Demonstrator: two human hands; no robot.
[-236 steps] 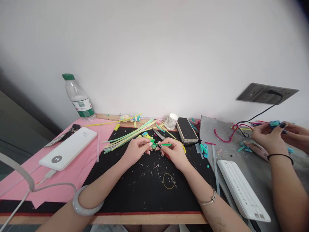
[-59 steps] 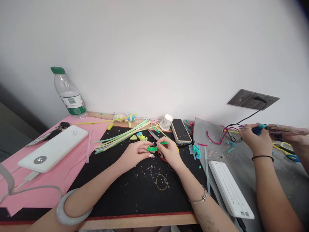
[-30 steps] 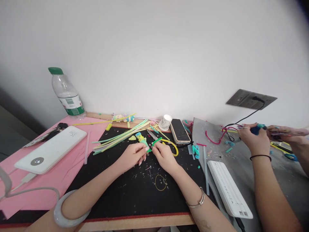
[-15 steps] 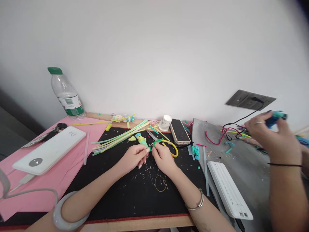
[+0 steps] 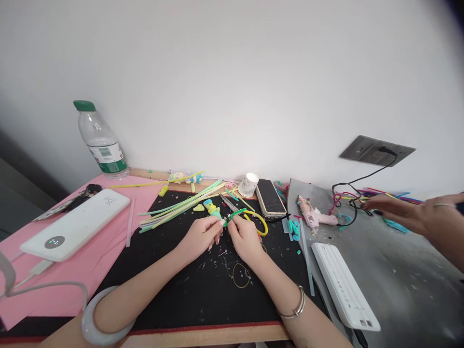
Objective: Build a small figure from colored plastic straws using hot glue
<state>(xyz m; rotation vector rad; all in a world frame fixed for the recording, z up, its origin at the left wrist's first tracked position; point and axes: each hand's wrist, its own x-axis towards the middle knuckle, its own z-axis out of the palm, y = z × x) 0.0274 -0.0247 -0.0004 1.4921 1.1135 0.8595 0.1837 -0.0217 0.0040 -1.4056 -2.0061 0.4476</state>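
Note:
Over the black mat, my left hand [image 5: 203,235] pinches a small fuzzy pipe-cleaner figure [image 5: 213,210] in green, yellow and blue, its lower end hidden by the fingers. My right hand [image 5: 245,237] is close beside it, fingers closed on a green pipe cleaner [image 5: 238,211] that bends out above the thumb. The two hands nearly meet at the figure's lower end. Just beyond them lie pointed metal blades [image 5: 228,202], apparently scissors. A yellow loop [image 5: 264,226] curves beside my right hand.
Loose pipe cleaners [image 5: 181,207], a paper cup [image 5: 248,184] and a phone [image 5: 270,197] lie behind my hands. At right are a pink glue gun [image 5: 316,217], a white power strip [image 5: 344,285] and a co-worker's hand [image 5: 416,212]. A power bank [image 5: 78,224] and bottle [image 5: 102,145] stand left.
The co-worker's hand has dropped and moved toward the right edge; the blue-green thing it held up no longer shows there. A pink glue gun now lies on the grey mat. My hands barely moved.

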